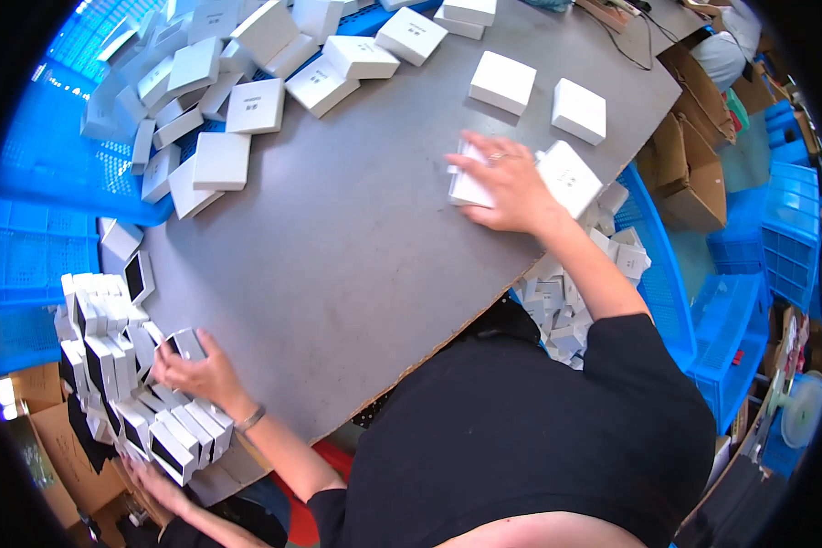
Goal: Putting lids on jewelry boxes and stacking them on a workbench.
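Observation:
My right hand (pixel 513 190) is closed over a small white box (pixel 468 189) on the grey table (pixel 338 228), its fingers across the top and thumb at the near side. Touching or close to that wrist is a second white box (pixel 568 178) with dark print. Two more, a plain white box (pixel 502 82) and another white box (pixel 579 110), lie just beyond. At the left, my left hand (pixel 192 370) has its fingers round an open box half (pixel 185 344), beside stacked white box halves (pixel 110 365) with dark insides.
Many white boxes spill from a blue crate (pixel 55 155) at the far left onto the table. A blue crate (pixel 662 265) of boxes stands below the right edge. Another person's hand (pixel 155 486) is by the stack. Cardboard cartons (pixel 690 183) and blue crates (pixel 788 233) lie further right.

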Motion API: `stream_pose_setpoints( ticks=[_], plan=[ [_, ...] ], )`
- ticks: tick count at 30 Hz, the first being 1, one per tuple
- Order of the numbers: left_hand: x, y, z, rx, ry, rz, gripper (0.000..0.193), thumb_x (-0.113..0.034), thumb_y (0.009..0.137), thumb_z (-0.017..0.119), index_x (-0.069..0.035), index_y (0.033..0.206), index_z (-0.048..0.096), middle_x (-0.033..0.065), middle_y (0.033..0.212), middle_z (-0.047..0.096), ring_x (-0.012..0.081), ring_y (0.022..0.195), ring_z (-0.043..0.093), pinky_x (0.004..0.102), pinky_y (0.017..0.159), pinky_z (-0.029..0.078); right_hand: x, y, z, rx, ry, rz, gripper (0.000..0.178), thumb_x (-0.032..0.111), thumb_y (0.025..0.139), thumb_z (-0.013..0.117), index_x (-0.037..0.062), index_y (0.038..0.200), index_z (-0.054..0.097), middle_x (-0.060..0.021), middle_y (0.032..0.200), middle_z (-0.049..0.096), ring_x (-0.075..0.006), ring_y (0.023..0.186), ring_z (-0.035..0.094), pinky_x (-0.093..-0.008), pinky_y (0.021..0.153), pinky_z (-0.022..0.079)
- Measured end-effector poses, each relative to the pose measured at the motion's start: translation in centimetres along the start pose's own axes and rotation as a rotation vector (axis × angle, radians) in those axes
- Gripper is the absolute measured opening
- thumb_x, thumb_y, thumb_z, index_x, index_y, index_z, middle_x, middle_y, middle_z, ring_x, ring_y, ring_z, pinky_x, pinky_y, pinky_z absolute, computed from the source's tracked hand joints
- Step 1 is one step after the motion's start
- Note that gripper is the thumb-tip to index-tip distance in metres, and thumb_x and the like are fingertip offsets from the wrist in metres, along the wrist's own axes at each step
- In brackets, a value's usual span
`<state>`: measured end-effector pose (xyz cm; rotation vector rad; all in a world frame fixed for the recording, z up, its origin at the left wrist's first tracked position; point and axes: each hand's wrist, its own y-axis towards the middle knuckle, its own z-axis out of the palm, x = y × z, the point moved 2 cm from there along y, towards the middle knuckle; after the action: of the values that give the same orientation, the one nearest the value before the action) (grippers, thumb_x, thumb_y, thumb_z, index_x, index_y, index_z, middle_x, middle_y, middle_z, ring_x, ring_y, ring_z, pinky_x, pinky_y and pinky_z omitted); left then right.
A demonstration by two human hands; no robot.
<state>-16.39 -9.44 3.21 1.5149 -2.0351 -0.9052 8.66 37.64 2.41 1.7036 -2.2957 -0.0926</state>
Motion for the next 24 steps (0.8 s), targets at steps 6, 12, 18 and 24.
stream_pose_setpoints(
  ticks=[6,12,18,24],
  plan=[
    [4.9,0.1,1.6,0.306,0.115,-0.096,0.061,-0.037,0.084,0.079,-0.008,0.133,0.059,0.0168,0.133,0.058,0.037,0.132,0.049,0.0501,0.113,0.038,-6.6,-6.0,-2.8,-0.062,-0.022,0.386,0.072,0.037,0.066,0.083,0.0246,0.133,0.06,-0.0144,0.151,0.044,-0.0398,0.134,0.046,-0.0534,0.111,0.04],
    [4.3,0.3,2.1,0.336,0.136,-0.113,0.055,-0.032,0.085,0.078,-0.007,0.129,0.057,0.0142,0.128,0.06,0.0341,0.126,0.052,0.0479,0.111,0.038,-3.4,-1.7,-4.7,-0.55,0.563,0.101,0.069,0.031,0.064,0.091,0.0146,0.121,0.056,-0.0178,0.15,0.041,-0.0395,0.138,0.042,-0.0482,0.11,0.04],
    [5.1,-0.8,2.4,0.285,0.132,-0.04,0.055,-0.031,0.083,0.079,-0.009,0.128,0.056,0.0128,0.128,0.056,0.0328,0.128,0.05,0.0494,0.112,0.036,-3.6,-4.1,-0.8,-0.562,0.394,0.092,0.075,0.023,0.063,0.093,0.0155,0.129,0.059,-0.0173,0.159,0.027,-0.0359,0.13,0.051,-0.0466,0.105,0.047],
    [6.0,-0.6,2.2,0.285,0.153,-0.071,0.06,-0.034,0.082,0.081,-0.012,0.131,0.055,0.0138,0.13,0.056,0.0343,0.13,0.049,0.0495,0.113,0.036,-3.4,-3.7,-1.9,-0.559,0.414,0.06,0.078,0.031,0.065,0.093,0.0129,0.132,0.058,-0.019,0.161,0.025,-0.0379,0.13,0.051,-0.0453,0.106,0.047]
  ],
)
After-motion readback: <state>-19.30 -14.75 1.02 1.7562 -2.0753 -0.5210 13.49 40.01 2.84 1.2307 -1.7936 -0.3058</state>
